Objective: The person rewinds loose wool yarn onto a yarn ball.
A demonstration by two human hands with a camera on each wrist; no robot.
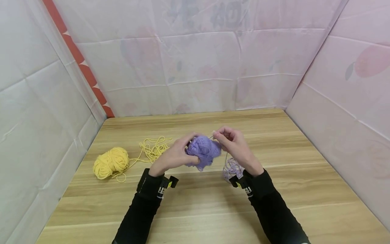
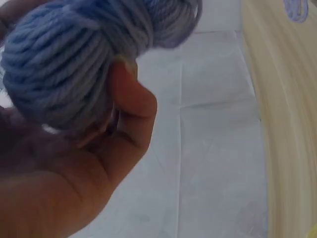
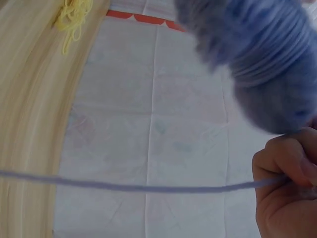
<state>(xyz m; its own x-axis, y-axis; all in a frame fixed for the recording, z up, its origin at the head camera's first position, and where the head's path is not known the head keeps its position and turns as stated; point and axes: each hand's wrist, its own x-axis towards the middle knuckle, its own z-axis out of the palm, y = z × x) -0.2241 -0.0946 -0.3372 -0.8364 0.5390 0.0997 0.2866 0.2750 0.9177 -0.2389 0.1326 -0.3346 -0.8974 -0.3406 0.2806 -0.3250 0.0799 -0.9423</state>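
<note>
A purple ball of yarn is held up over the table in my left hand, whose thumb and fingers curl round its left side. The left wrist view shows the thumb pressed against the wound strands of the ball. To the right of the ball, my right hand pinches a purple strand between thumb and fingertips. From that pinch the strand hangs down to a loose purple heap on the table beneath the right wrist.
At the left of the wooden table lies a yellow ball of yarn. A loose yellow tangle trails from it, just beyond the left forearm. Pale printed sheets wall off the back and both sides.
</note>
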